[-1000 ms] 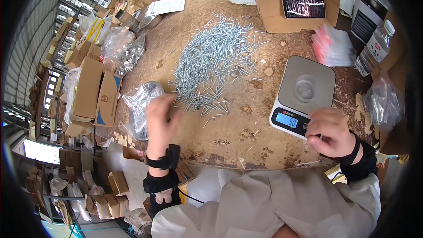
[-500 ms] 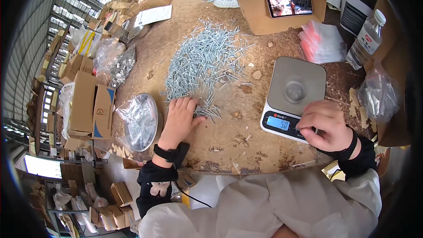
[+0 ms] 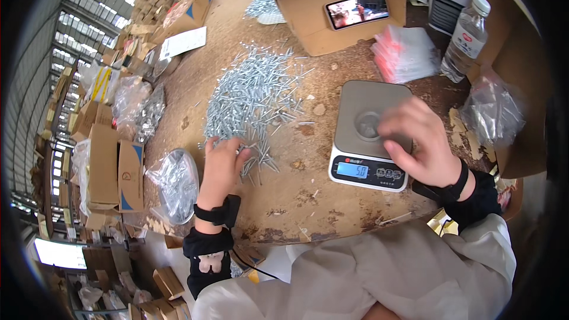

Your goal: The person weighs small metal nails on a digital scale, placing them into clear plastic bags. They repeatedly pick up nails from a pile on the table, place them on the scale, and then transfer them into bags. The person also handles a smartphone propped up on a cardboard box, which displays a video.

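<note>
A loose heap of thin silver screws (image 3: 252, 89) lies on the worn wooden table. At its near edge my left hand (image 3: 220, 163) has its fingers curled in among the screws, thumb drawn in; a few show at the fingertips. Over the right side of a white digital scale (image 3: 368, 96) hovers my right hand (image 3: 419, 142), blurred, its thumb and fingers apart with nothing seen in them. A small clear round cup (image 3: 366, 125) sits on the grey weighing plate, partly behind those fingers. The scale's display is lit.
Left of the heap stands a metal bowl (image 3: 194, 172) holding clear plastic bags. Behind the scale are red-edged zip bags (image 3: 409, 56), a water bottle (image 3: 465, 38) and a cardboard box (image 3: 308, 21) with a phone (image 3: 357, 10) inside. Cartons (image 3: 104, 160) line the left side.
My right hand has gone from the scale's front buttons up over the plate beside the cup, its fingers spreading. My left hand stays at the heap's near edge. The whole view has shifted.
</note>
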`<state>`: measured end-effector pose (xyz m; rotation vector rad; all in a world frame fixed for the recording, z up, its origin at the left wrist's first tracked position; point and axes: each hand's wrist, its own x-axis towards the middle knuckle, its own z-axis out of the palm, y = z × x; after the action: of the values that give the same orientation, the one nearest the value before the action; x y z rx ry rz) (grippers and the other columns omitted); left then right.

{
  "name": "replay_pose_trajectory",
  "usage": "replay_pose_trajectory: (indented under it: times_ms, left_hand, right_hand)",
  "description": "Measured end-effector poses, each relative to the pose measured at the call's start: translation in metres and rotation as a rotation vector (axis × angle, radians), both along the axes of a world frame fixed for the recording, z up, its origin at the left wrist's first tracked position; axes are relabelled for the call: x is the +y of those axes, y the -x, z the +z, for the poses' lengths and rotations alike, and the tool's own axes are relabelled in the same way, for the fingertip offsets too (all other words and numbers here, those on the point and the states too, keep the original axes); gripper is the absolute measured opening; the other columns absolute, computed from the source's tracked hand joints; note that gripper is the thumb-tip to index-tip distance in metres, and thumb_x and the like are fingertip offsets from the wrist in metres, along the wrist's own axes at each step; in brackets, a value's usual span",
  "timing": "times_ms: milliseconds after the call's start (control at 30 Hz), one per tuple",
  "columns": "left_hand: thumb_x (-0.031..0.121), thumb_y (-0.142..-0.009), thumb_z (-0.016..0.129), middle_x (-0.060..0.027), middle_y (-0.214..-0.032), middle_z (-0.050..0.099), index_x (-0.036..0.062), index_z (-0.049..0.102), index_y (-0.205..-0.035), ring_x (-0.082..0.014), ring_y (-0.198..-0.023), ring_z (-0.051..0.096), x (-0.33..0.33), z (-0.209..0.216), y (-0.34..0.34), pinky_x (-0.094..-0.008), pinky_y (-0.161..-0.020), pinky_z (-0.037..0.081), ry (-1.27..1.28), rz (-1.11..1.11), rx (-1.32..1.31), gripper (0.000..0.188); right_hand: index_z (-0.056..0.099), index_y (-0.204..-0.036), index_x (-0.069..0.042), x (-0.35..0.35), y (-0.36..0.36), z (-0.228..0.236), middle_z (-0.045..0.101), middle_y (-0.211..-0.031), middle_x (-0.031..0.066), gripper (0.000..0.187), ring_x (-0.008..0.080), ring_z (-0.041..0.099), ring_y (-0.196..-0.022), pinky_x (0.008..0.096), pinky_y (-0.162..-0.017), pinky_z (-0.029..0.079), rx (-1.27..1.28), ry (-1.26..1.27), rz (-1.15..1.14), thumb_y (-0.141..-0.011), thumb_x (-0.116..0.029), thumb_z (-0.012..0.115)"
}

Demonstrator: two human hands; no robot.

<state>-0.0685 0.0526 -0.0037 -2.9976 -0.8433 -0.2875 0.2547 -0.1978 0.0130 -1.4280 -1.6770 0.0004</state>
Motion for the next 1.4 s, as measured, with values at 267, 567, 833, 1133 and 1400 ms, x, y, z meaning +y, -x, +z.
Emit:
replay_pose_trajectory:
  times_ms: [267, 567, 833, 1133, 1400]
  left_hand:
    - [0.021, -0.095, 0.064, -0.0160, -0.088, 0.065, 0.0030, 0.061, -0.102, -0.0363, -0.084, 0.058, -0.045, 0.035, -0.102, -0.0430, -0.093, 0.039, 0.226, -0.260, -0.380, 0.020]
    - [0.024, -0.097, 0.059, -0.0115, -0.091, 0.064, 0.0057, 0.059, -0.100, -0.0323, -0.086, 0.059, -0.093, 0.021, -0.194, -0.0407, -0.090, 0.038, 0.268, -0.533, -0.441, 0.019]
    - [0.033, -0.103, 0.047, -0.0066, -0.090, 0.063, 0.0079, 0.059, -0.096, -0.0276, -0.089, 0.058, -0.105, 0.017, -0.190, -0.0423, -0.094, 0.033, 0.225, -0.513, -0.549, 0.029]
    - [0.022, -0.104, 0.045, -0.0072, -0.087, 0.059, 0.0053, 0.055, -0.093, -0.0217, -0.085, 0.055, -0.075, 0.021, -0.147, -0.0357, -0.089, 0.036, 0.306, -0.336, -0.779, 0.022]
    - [0.030, -0.111, 0.033, -0.0054, -0.082, 0.050, 0.0062, 0.043, -0.085, -0.0139, -0.078, 0.047, -0.052, -0.002, -0.097, -0.0283, -0.076, 0.038, 0.669, -0.039, -1.042, 0.036]
  right_hand:
    - [0.038, -0.146, -0.003, 0.019, -0.019, -0.032, 0.056, -0.129, 0.0220, 0.090, 0.0380, 0.042, -0.133, 0.0568, -0.117, 0.023, -0.076, 0.287, -0.029, -0.072, -0.028, 0.082]
    - [0.055, -0.129, -0.002, 0.021, -0.009, -0.037, 0.067, -0.106, 0.0156, 0.072, 0.0325, 0.060, -0.112, 0.0634, -0.117, 0.019, -0.026, 0.210, -0.087, -0.070, -0.031, 0.083]
    - [0.056, -0.127, -0.004, 0.016, -0.006, -0.034, 0.069, -0.099, 0.0117, 0.070, 0.0304, 0.067, -0.100, 0.0595, -0.117, 0.025, 0.105, 0.163, -0.046, -0.068, -0.027, 0.085]
    - [0.052, -0.136, -0.005, 0.017, -0.012, -0.028, 0.063, -0.114, 0.0142, 0.078, 0.0318, 0.056, -0.117, 0.0541, -0.113, 0.029, -0.131, 0.220, -0.086, -0.071, -0.033, 0.085]
    - [0.051, -0.137, 0.001, 0.036, -0.107, -0.027, 0.048, -0.142, 0.0280, 0.060, 0.0421, 0.046, -0.134, 0.0442, -0.111, 0.038, 0.029, 0.267, -0.279, -0.101, -0.046, 0.053]
